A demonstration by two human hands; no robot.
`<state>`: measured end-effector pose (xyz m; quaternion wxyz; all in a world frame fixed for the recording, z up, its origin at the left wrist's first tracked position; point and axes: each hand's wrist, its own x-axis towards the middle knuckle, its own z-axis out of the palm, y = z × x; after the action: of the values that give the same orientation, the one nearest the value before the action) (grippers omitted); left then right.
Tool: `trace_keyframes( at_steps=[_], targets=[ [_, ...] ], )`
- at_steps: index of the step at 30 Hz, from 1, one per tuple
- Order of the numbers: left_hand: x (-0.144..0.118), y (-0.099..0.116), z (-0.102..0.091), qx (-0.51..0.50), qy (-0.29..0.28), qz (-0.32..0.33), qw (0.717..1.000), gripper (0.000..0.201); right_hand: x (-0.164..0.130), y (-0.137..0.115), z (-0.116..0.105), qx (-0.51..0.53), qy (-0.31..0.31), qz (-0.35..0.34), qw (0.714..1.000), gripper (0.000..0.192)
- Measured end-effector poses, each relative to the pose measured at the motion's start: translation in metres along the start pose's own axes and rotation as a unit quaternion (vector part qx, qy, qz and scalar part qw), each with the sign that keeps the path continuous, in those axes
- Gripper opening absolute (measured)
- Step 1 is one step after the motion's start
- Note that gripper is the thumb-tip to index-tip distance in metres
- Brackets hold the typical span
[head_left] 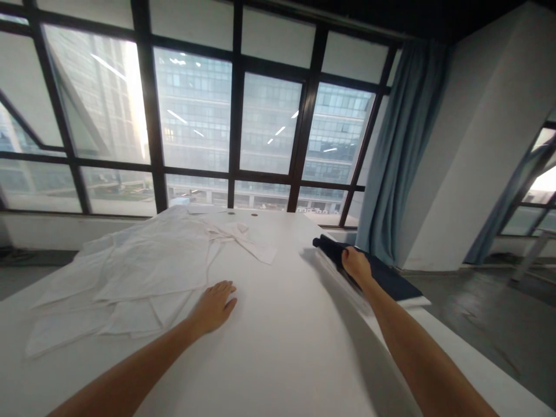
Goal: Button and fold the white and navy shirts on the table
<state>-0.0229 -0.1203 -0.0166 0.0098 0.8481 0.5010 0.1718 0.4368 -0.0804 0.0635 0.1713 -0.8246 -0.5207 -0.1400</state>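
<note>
My left hand (215,307) rests on the white table (278,353) with its fingers stretched out, beside the right edge of a spread white garment (152,260). The garment lies in loose, overlapping layers, and a narrow tie-like strip (256,250) reaches out from it to the right. At the table's right side, my right hand (357,266) is closed on the edge of a dark navy folded cloth (393,279). A white layer (414,302) shows along the navy cloth's lower edges. Its left side looks slightly raised, with a shadow on the tabletop. My right fingertips are partly hidden.
Behind the table stand large dark-framed windows (234,116). A blue curtain (391,168) hangs beside a pale pillar (460,156) at the right. Two small round dark marks (254,215) show near the table's far edge. Grey floor (482,313) lies beyond its right edge.
</note>
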Motion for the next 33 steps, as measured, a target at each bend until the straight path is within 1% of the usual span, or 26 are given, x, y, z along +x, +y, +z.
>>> trace_keyframes(
  at_steps=[2, 3, 4, 5, 6, 8, 9, 10, 11, 13, 15, 17, 19, 21, 22, 24, 26, 29, 32, 33],
  targets=[
    [0.0, 0.002, -0.002, 0.001, -0.002, -0.002, 1.0, 0.045, 0.008, 0.01, -0.011, 0.046, 0.057, 0.088, 0.993, 0.047],
    [0.0, 0.003, -0.003, 0.0, -0.002, -0.003, 1.0, 0.044, 0.01, 0.012, -0.014, 0.056, 0.08, 0.111, 0.989, 0.048],
    [0.0, 0.003, -0.003, -0.003, -0.001, -0.004, 1.0, 0.044, 0.009, 0.013, -0.015, 0.058, 0.095, 0.112, 0.988, 0.049],
    [0.0, 0.004, -0.004, -0.006, 0.001, -0.005, 1.0, 0.043, 0.007, 0.011, -0.014, 0.053, 0.098, 0.089, 0.99, 0.048],
    [-0.001, 0.004, -0.005, -0.008, 0.001, -0.006, 1.0, 0.042, 0.003, 0.006, -0.01, 0.043, 0.085, 0.044, 0.994, 0.046],
    [-0.001, 0.004, -0.005, -0.007, -0.001, -0.007, 1.0, 0.042, -0.008, -0.006, 0.002, 0.009, 0.022, -0.082, 0.996, 0.037],
    [-0.002, 0.005, -0.005, -0.005, -0.003, -0.008, 1.0, 0.042, -0.014, -0.014, 0.009, -0.01, -0.016, -0.142, 0.99, 0.031],
    [-0.003, 0.005, -0.005, -0.002, -0.005, -0.009, 1.0, 0.042, -0.019, -0.02, 0.016, -0.027, -0.046, -0.187, 0.981, 0.026],
    [-0.003, 0.005, -0.004, 0.0, -0.008, -0.009, 1.0, 0.043, -0.023, -0.027, 0.023, -0.041, -0.068, -0.216, 0.973, 0.023],
    [-0.003, 0.006, -0.003, 0.001, -0.01, -0.005, 1.0, 0.044, -0.027, -0.037, 0.032, -0.048, -0.088, -0.237, 0.966, 0.029],
    [-0.001, 0.004, -0.005, -0.007, -0.006, 0.004, 1.0, 0.043, -0.028, -0.046, 0.035, -0.04, -0.091, -0.234, 0.967, 0.038],
    [0.004, -0.004, -0.012, -0.015, 0.009, 0.006, 1.0, 0.041, -0.028, -0.056, 0.035, -0.034, -0.085, -0.231, 0.969, 0.041],
    [0.01, -0.017, -0.023, 0.008, 0.038, -0.02, 0.999, 0.039, -0.03, -0.07, 0.036, -0.025, -0.076, -0.239, 0.968, 0.039],
    [0.016, -0.035, -0.034, 0.058, 0.058, -0.073, 0.994, 0.035, -0.035, -0.087, 0.039, 0.001, -0.082, -0.256, 0.963, 0.038],
    [0.018, -0.044, -0.039, 0.081, 0.055, -0.104, 0.99, 0.034, -0.038, -0.098, 0.042, 0.019, -0.093, -0.264, 0.96, 0.038],
    [0.02, -0.06, -0.045, 0.099, 0.029, -0.153, 0.983, 0.03, -0.043, -0.121, 0.051, 0.059, -0.12, -0.27, 0.953, 0.04],
    [0.021, -0.07, -0.047, 0.094, 0.008, -0.177, 0.98, 0.027, -0.044, -0.146, 0.061, 0.086, -0.144, -0.259, 0.951, 0.042],
    [0.022, -0.075, -0.044, 0.085, 0.0, -0.179, 0.98, 0.024, -0.036, -0.182, 0.071, 0.115, -0.155, -0.22, 0.956, 0.045],
    [0.025, -0.079, -0.039, 0.092, -0.022, -0.178, 0.979, 0.023, -0.023, -0.213, 0.071, 0.143, -0.167, -0.167, 0.961, 0.049],
    [0.026, -0.082, -0.037, 0.1, -0.034, -0.176, 0.979, 0.023, -0.018, -0.222, 0.069, 0.15, -0.174, -0.161, 0.96, 0.049]
  ],
)
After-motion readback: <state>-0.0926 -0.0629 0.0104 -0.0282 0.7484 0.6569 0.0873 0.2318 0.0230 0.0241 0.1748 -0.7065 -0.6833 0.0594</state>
